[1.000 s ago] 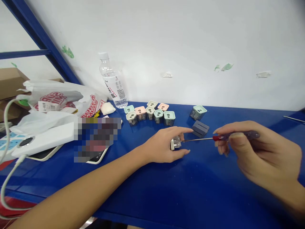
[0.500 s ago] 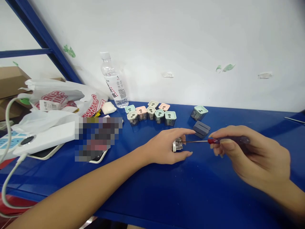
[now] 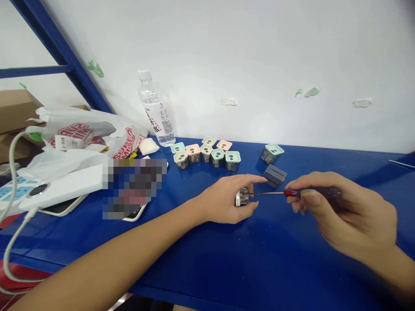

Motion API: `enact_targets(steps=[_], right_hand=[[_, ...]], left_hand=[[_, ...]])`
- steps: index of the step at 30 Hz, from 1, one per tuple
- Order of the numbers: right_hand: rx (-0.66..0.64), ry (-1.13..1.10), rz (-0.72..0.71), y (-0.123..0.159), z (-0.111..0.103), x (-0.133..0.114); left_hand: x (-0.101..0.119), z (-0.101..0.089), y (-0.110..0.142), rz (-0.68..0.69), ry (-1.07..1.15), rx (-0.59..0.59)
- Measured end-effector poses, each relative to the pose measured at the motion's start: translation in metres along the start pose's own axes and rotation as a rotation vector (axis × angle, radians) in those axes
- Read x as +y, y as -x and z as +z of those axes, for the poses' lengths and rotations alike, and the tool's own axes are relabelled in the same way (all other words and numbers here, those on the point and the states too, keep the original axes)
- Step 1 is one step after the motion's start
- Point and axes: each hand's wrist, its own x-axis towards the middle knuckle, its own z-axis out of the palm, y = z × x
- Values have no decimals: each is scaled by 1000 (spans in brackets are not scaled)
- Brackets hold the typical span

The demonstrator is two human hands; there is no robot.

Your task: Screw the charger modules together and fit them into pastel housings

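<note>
My left hand (image 3: 228, 198) is closed around a pencil sharpener top (image 3: 242, 197), its pale lid side toward the palm and its metal part facing right. My right hand (image 3: 350, 216) grips the handle of a screwdriver (image 3: 293, 193), held level. The thin shaft points left, and its tip reaches the metal part of the sharpener; the exact contact is too small to make out. Just beyond the hands lies a dark grey see-through sharpener container (image 3: 275, 175). Behind it stands a mint-green sharpener (image 3: 272, 153) with two holes in its lid.
Several mint, pink and cream sharpeners (image 3: 218, 157) stand grouped toward the back. A water bottle (image 3: 157, 112) leans near the wall. On the left are plastic bags (image 3: 84, 134), a white device with a cable (image 3: 65, 188) and a blurred-out patch. A thin metal rod (image 3: 401, 163) lies far right.
Both hands hold nearly the same pose, with the screwdriver still at the sharpener top. The whole view has shifted very slightly.
</note>
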Motion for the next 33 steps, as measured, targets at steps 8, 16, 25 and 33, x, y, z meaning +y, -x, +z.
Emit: enact_targets(steps=[8, 16, 25, 33], right_hand=[[17, -7, -15, 0, 0, -1], [10, 38, 53, 0, -1, -7], [46, 91, 6, 5, 1, -5], [-193, 333, -301, -11, -9, -14]], left_hand=[[5, -5, -1, -38, 27, -41], [6, -6, -1, -65, 19, -65], [5, -5, -1, -52, 2, -103], [-3, -2, -1, -27, -30, -112]])
